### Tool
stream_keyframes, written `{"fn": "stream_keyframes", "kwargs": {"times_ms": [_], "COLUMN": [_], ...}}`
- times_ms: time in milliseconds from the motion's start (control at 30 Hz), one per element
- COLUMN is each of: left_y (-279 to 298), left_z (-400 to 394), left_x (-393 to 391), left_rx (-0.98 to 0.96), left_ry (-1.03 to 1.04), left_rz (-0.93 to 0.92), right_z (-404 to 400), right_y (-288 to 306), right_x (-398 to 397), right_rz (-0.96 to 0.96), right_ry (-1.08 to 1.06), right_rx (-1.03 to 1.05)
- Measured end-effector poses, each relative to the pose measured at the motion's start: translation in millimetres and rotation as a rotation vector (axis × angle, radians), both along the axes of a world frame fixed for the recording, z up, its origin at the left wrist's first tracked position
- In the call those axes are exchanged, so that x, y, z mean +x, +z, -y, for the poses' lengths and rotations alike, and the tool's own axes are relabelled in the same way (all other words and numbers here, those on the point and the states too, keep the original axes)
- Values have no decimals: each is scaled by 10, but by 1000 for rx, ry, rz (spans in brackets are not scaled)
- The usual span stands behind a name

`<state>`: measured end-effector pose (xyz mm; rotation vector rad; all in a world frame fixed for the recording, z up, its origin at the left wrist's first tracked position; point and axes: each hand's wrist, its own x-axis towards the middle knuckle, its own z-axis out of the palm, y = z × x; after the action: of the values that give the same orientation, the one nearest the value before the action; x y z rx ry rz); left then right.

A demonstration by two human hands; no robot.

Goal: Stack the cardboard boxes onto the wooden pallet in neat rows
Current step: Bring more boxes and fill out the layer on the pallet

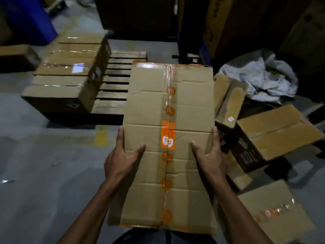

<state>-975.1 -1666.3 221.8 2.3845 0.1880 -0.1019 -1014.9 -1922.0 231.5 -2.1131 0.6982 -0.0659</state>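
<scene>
I carry a long cardboard box (pixel 149 106) with orange printed tape down its middle, held flat in front of me. My left hand (pixel 121 155) grips its left edge, thumb lying on the top face. My right hand (pixel 211 154) grips the right edge the same way. Ahead lies the wooden pallet (pixel 114 80), its slats bare on the right half. A row of several taped cardboard boxes (pixel 70 67) stands on the pallet's left half. The far end of the carried box overlaps the pallet's right side in view.
Loose cardboard boxes (pixel 276 131) lie on the floor to my right, one more at the lower right (pixel 274 212). A heap of crumpled grey wrapping (pixel 260 78) sits behind them. A blue bin (pixel 29 18) stands far left. Dark stacked goods (pixel 140 16) rise behind the pallet.
</scene>
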Motion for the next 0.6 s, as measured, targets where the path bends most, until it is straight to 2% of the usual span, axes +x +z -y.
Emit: {"fn": "stream_keyframes", "kwargs": {"times_ms": [200,300,467,600], "left_y": [-26,25,126,-25], "left_z": [99,114,19,-221], "left_x": [780,1136,1829,2493], "left_rx": [9,-35,-30,-45], "left_ry": [237,325,433,487], "left_rz": [-45,-39,-53,-84], "right_z": [130,118,-29,-279], "right_y": [20,123,174,58], "right_x": [1280,1822,2775,3536], "right_rz": [-68,-40,-8,-15], "right_ry": [186,263,386,433], "right_rx": [-62,-56,-67,-99]}}
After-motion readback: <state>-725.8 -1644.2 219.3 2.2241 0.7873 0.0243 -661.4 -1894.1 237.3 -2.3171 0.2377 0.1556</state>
